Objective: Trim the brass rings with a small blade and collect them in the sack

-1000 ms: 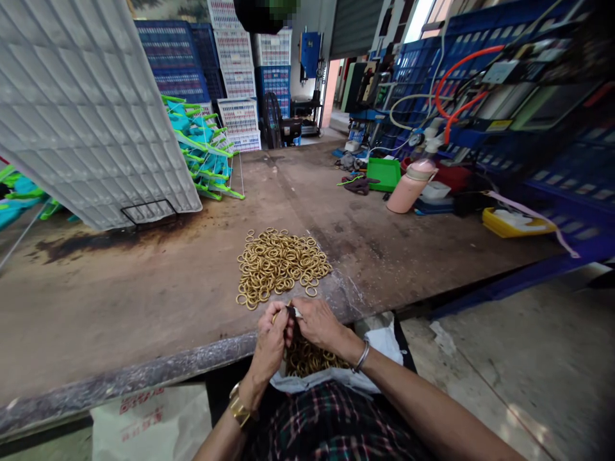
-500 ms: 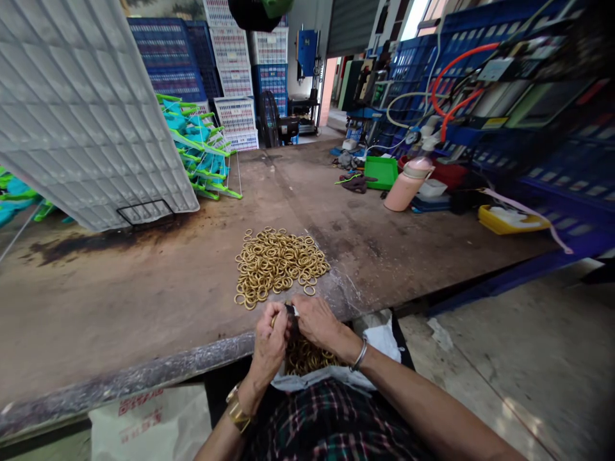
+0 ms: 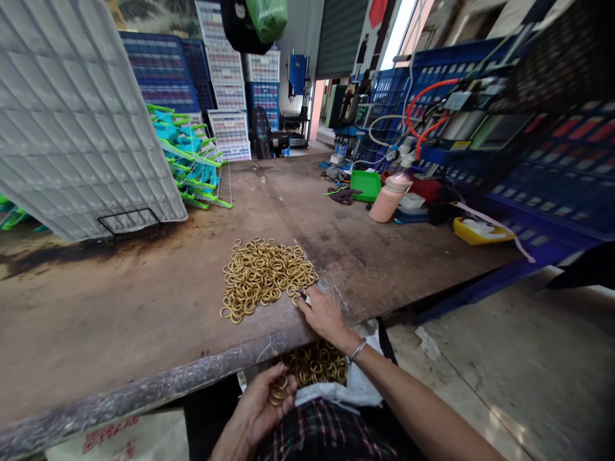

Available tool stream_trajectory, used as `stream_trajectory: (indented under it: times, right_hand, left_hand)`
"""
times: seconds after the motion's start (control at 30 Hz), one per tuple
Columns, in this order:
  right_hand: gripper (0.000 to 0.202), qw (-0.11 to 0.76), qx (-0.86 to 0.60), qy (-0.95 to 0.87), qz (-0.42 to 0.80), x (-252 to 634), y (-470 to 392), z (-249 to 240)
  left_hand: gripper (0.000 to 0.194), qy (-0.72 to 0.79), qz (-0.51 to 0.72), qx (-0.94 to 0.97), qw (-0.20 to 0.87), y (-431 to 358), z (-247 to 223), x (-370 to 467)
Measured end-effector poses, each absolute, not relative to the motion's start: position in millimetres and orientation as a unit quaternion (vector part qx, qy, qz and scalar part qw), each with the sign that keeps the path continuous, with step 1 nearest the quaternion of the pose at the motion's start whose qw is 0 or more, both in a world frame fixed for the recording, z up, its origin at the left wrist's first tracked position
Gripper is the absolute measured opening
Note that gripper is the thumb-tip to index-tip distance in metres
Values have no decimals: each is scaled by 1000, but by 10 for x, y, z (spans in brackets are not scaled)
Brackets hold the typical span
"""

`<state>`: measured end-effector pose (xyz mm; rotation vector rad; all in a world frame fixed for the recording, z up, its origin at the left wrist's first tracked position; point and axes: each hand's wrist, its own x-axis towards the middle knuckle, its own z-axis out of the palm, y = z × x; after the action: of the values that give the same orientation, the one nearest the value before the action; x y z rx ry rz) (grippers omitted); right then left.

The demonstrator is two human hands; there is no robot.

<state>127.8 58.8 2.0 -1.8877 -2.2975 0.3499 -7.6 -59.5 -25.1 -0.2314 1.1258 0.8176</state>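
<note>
A loose pile of brass-coloured rings lies on the worn brown table near its front edge. At the right side of this pile is my right hand, its fingers closed on a small dark tool beside a ring. Below the edge, my left hand is palm up with curled fingers, holding several rings. More rings fill a white bag on my lap, next to my left hand.
At the left stands a large whitish ribbed panel, with green and turquoise pieces behind it. A pink bottle, a green tray and a yellow tray are at the right. Stacked crates stand beyond the table.
My hands have moved apart. The left one has dropped toward my lap and turned palm up; the right one has moved to the pile's edge. The view has shifted slightly.
</note>
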Motion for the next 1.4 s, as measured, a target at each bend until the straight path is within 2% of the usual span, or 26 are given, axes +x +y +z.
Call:
stream_trajectory:
  times: [0.3,0.5,0.6,0.73,0.83,0.97,1.07,1.2,1.3,1.4]
  right_hand:
    - [20,93,-615,-777,98,1176,538,-27]
    - [20,131,-593,-781,148,1227,523,-28]
    - [13,200,-559,-766,246,1220,500,-26]
    - [6,286,-503,-685,442,1231,401,-23]
    - [8,278,-467,-604,583,1274,296,-4]
    - [10,245,-420,-535,691,1315,190,52]
    - [11,232,-402,-513,722,1305,148,91]
    - [11,227,-389,-492,745,1272,109,116]
    - [16,223,-395,-502,737,1255,76,123]
    - [24,240,-415,-576,662,1242,48,117]
  left_hand:
    - [13,522,470,-111,703,-649,-281,13]
    - [15,544,492,-49,678,-745,-254,21]
    - [15,546,497,-6,675,-795,-207,37]
    - [25,571,491,62,655,-868,-121,74]
    - [32,599,486,171,613,-908,-13,122]
    - [40,631,520,320,478,-885,129,176]
    - [38,606,533,416,419,-799,158,160]
    - [23,598,523,472,383,-670,139,89]
    - [20,599,520,448,412,-621,139,58]
    - [25,600,514,411,454,-610,142,62]
